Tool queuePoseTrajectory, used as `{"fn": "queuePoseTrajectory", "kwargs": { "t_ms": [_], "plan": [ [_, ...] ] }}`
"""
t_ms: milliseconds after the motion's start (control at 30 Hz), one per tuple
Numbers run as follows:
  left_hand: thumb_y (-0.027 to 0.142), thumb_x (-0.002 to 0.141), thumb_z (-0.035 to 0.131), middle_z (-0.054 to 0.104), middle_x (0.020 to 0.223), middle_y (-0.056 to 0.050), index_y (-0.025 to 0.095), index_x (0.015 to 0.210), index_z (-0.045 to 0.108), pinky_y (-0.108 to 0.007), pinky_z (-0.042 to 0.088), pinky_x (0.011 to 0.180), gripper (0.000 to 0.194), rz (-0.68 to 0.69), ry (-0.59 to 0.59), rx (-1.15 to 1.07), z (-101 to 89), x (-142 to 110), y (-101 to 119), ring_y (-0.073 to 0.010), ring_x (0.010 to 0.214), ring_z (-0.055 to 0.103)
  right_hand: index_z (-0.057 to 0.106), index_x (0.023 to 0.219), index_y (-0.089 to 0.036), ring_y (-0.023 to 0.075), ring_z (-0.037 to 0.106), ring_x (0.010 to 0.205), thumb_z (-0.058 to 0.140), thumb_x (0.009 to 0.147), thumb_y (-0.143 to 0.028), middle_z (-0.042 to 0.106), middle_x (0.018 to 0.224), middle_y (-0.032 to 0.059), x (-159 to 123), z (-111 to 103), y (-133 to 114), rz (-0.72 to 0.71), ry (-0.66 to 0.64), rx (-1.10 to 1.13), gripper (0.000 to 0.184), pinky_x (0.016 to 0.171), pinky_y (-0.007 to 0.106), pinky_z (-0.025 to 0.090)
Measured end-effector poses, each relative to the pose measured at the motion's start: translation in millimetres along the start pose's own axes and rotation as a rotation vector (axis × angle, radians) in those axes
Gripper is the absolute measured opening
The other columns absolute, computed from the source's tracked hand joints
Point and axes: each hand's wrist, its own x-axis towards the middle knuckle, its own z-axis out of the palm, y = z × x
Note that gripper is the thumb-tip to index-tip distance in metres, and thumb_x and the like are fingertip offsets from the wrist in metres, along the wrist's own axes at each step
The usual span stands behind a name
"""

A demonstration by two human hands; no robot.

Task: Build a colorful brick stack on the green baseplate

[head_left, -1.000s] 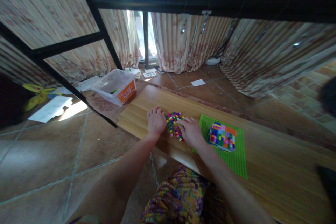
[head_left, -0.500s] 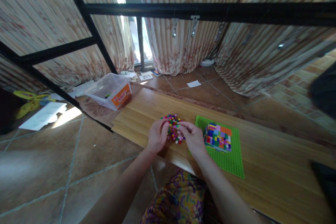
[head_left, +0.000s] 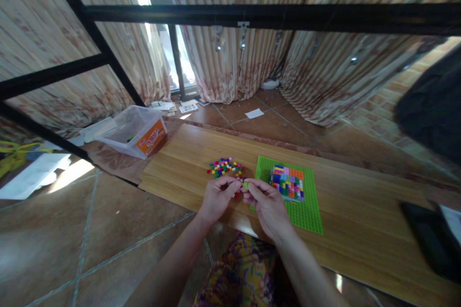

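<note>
My right hand (head_left: 265,202) is closed in a pinch on a small light green toy brick (head_left: 246,185). My left hand (head_left: 219,197) meets it from the other side, thumb and fingertips pressed together; whatever sits between them is too small to make out. Just beyond the hands lies a loose pile of small coloured bricks (head_left: 224,166), and part of it is hidden behind my fingers. To the right, a block of many-coloured bricks (head_left: 288,182) sits on a green studded baseplate (head_left: 306,220), whose left edge my right hand partly covers.
The wooden bench top (head_left: 353,220) carries all of this. A clear plastic box (head_left: 135,129) with an orange label stands past its left end. At the right lies a dark flat object (head_left: 428,235). A black metal bar (head_left: 273,17) crosses in front of the curtains.
My hands have drawn back from the pile towards me and come together around the light green brick. More of the pile shows. The view has swung to the right.
</note>
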Motion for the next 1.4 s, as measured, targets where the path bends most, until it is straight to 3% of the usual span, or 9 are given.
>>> {"fn": "queuePoseTrajectory", "kwargs": {
  "t_ms": [100,233,333,433,567,733,1200,1400],
  "plan": [
    [0.040,0.085,0.062,0.072,0.072,-0.001,0.018,0.081,0.072,-0.025,0.051,0.065,0.024,0.020,0.043,0.184,-4.7,6.7,-2.1,-0.0138,0.065,0.063,0.078,0.086,-0.021,0.0125,0.065,0.062,0.087,0.063,-0.043,0.074,0.074,0.0035,-11.4,-24.8,-14.5,-0.033,0.084,-0.028,0.034,0.059,0.026,0.055],
    [0.030,0.086,0.059,0.075,0.087,-0.002,0.021,0.087,0.074,-0.028,0.054,0.079,0.018,0.132,0.129,0.496,-13.0,20.8,-6.0,-0.0162,0.080,0.067,0.079,0.084,-0.022,0.0143,0.066,0.063,0.088,0.058,-0.040,0.075,0.074,0.0035,-14.9,-82.2,-34.6,-0.167,0.289,-0.139,0.033,0.060,0.029,0.056],
    [0.023,0.087,0.055,0.075,0.097,-0.004,0.023,0.092,0.075,-0.031,0.054,0.088,0.020,0.203,0.095,0.678,-14.6,29.9,-9.4,-0.0179,0.092,0.068,0.079,0.077,-0.020,0.0160,0.065,0.063,0.087,0.053,-0.038,0.075,0.073,0.0045,-3.3,-123.2,-46.1,-0.257,0.433,-0.299,0.031,0.059,0.030,0.055],
    [0.019,0.090,0.049,0.073,0.100,-0.006,0.023,0.097,0.074,-0.034,0.055,0.089,0.027,0.212,0.058,0.820,-12.3,35.7,-13.8,-0.0191,0.094,0.068,0.078,0.078,-0.020,0.0195,0.067,0.072,0.080,0.060,-0.039,0.076,0.077,0.0053,12.0,-142.9,-54.0,-0.313,0.484,-0.534,0.027,0.068,0.035,0.055],
    [0.017,0.090,0.047,0.072,0.102,-0.007,0.023,0.099,0.074,-0.033,0.055,0.091,0.029,0.245,0.056,0.896,-10.0,38.4,-18.4,-0.0191,0.096,0.068,0.079,0.086,-0.022,0.0217,0.067,0.085,0.064,0.076,-0.035,0.075,0.091,0.0065,21.1,-137.5,-60.1,-0.464,0.404,-0.855,0.022,0.082,0.038,0.053],
    [0.020,0.091,0.047,0.072,0.099,-0.006,0.023,0.096,0.072,-0.034,0.056,0.089,0.026,0.279,0.066,0.874,-11.5,37.1,-16.9,-0.0195,0.094,0.068,0.077,0.086,-0.022,0.0206,0.067,0.086,0.054,0.086,-0.028,0.073,0.096,0.0073,20.2,-121.7,-56.4,-0.594,0.370,-1.073,0.024,0.082,0.035,0.053],
    [0.023,0.088,0.049,0.071,0.104,-0.007,0.023,0.097,0.070,-0.033,0.057,0.084,0.022,0.267,0.136,0.813,-20.0,31.4,-12.5,-0.0196,0.091,0.068,0.074,0.082,-0.024,0.0203,0.070,0.086,0.055,0.087,-0.029,0.075,0.096,0.0061,20.1,-121.2,-38.1,-0.730,0.371,-1.131,0.021,0.082,0.036,0.055],
    [0.023,0.089,0.048,0.070,0.102,-0.007,0.023,0.098,0.069,-0.032,0.057,0.086,0.023,0.294,0.171,0.796,-21.4,30.7,-10.7,-0.0196,0.095,0.068,0.077,0.088,-0.023,0.0219,0.072,0.085,0.058,0.087,-0.035,0.078,0.092,0.0055,16.3,-125.6,-37.7,-0.642,0.407,-1.017,0.023,0.079,0.036,0.056]
  ]
}}
